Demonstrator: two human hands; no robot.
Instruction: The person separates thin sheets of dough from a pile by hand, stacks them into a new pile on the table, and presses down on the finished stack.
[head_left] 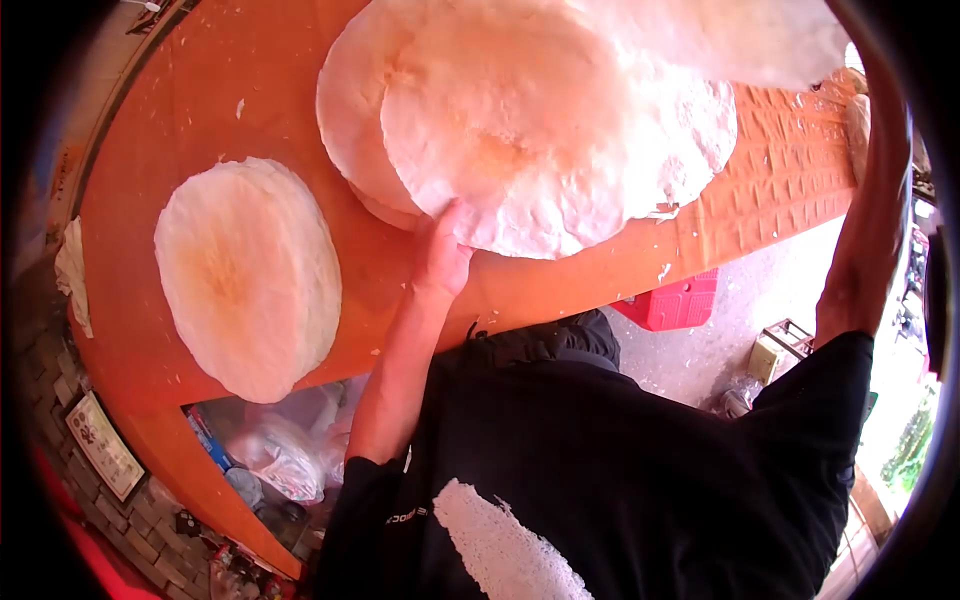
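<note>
Large, thin, round pale sheets, like flatbreads, overlap in a pile at the top of the head view. My left hand is closed at the near edge of the front round flatbread, thumb on top; the other fingers are mostly hidden. A greyish flatbread lies over the pile's upper right and runs out of the frame. My right arm reaches up the right side, its hand beyond the view. To the left is a separate thick stack of round flatbreads.
The orange-brown table has a ridged surface at right and scattered pale flakes. Below it are plastic bags and a red plastic stool or crate. A box stands on the floor. A pale lacy patch shows on my black shirt.
</note>
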